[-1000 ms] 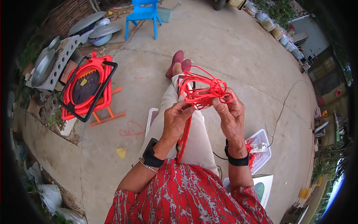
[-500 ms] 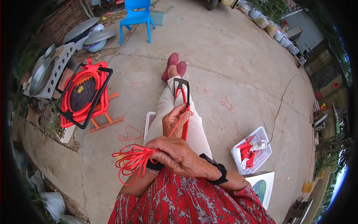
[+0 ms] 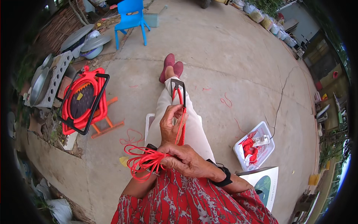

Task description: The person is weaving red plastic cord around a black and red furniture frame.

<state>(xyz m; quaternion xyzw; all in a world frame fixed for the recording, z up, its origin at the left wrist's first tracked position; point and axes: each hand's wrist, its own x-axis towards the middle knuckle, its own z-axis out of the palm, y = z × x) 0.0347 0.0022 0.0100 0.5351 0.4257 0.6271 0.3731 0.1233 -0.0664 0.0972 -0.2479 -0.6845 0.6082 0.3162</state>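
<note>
Much red cord is looping left of the pinching right hand, running forward to the pinching left hand.

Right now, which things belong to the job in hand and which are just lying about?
Job in hand:
- red cord bundle, in the right hand
- black handle piece, near the left hand
- probably the white tub with red cord

Apparently lying about:
- blue chair
- lidded bowl
- white box

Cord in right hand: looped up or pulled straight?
Mostly looped up: the cord fans out in loops from the right hand, while one strand runs up to the left hand.
</note>
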